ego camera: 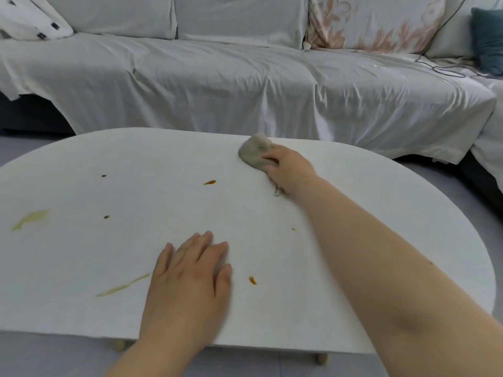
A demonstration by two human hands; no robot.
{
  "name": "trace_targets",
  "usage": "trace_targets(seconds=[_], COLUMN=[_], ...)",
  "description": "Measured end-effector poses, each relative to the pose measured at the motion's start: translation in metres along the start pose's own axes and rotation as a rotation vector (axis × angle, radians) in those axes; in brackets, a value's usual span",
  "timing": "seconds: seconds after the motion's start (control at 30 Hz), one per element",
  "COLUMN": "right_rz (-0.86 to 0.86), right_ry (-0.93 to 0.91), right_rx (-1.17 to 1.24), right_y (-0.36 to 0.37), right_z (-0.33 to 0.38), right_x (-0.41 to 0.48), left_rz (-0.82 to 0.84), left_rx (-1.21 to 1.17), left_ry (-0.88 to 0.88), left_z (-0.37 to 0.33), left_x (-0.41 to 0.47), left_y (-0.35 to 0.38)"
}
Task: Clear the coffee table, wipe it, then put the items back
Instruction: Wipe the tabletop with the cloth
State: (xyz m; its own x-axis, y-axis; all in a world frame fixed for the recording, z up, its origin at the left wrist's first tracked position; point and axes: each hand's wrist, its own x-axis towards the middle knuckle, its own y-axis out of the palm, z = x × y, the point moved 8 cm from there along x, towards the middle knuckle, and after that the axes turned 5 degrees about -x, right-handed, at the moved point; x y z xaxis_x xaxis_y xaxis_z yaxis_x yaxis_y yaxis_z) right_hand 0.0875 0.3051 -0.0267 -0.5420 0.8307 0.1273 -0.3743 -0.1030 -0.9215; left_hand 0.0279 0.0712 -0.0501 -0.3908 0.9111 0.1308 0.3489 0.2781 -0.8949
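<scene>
The white oval counter (163,159) fills the lower part of the view, seen from above, with nothing standing on it. Its top is marked with spills. These are a pale yellowish smear (30,219) near the left edge, a long yellowish streak (122,287) just left of the left hand, two small dark spots (103,176) toward the left, an orange-brown dash (209,182) near the middle and an orange drop (252,280) close to the near edge.

The crumpled grey cloth (253,152) lies on the counter at its far edge, right of centre. The right hand (290,168) reaches across the top with the arm stretched out. Its fingers are curled over the cloth and grip it against the surface, and a scrap of the cloth sticks out beneath the wrist. The left hand (190,270) rests palm down near the front edge with its fingers straight and slightly spread, holding nothing.

Two light wooden legs (321,359) show below the front rim, above the grey tiled floor (27,357).

Behind the counter stands a sofa draped in a wrinkled pale grey cover (217,85). On it are a white pillow with dark squares (35,17) at far left, a cushion with a pink floral print (381,23) toward the right and a teal cushion (488,39) at the right edge. A thin black cable (435,66) trails over the seat near the teal cushion.
</scene>
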Motion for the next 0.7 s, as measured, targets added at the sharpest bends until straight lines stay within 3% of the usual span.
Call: trace_targets(seconds=[0.1,0.27,0.4,0.47,0.6,0.7], right_rz=[-0.027,-0.121,-0.11,-0.107,-0.031,0.047], right_ry=[0.025,0.499,0.666,0.558,0.152,-0.02], right_rx=[-0.104,-0.3,-0.287,-0.264,-0.232,-0.198], right_y=[-0.017,-0.065,-0.06,-0.045,-0.004,0.001], right_z=[-0.034,-0.158,-0.155,-0.121,-0.021,0.003], right_x=[-0.002,-0.037,-0.038,-0.029,-0.037,-0.067], left_rz=[-0.02,-0.09,-0.115,-0.116,-0.053,-0.073], left_rx=[-0.02,0.002,-0.001,-0.01,-0.087,-0.13], left_ry=[0.026,0.06,0.071,0.069,0.006,0.011], left_z=[-0.005,-0.007,-0.007,-0.005,0.002,0.003], left_x=[0.003,0.004,0.003,0.002,0.001,-0.001], left_y=[-0.007,-0.007,-0.008,-0.008,-0.001,-0.003])
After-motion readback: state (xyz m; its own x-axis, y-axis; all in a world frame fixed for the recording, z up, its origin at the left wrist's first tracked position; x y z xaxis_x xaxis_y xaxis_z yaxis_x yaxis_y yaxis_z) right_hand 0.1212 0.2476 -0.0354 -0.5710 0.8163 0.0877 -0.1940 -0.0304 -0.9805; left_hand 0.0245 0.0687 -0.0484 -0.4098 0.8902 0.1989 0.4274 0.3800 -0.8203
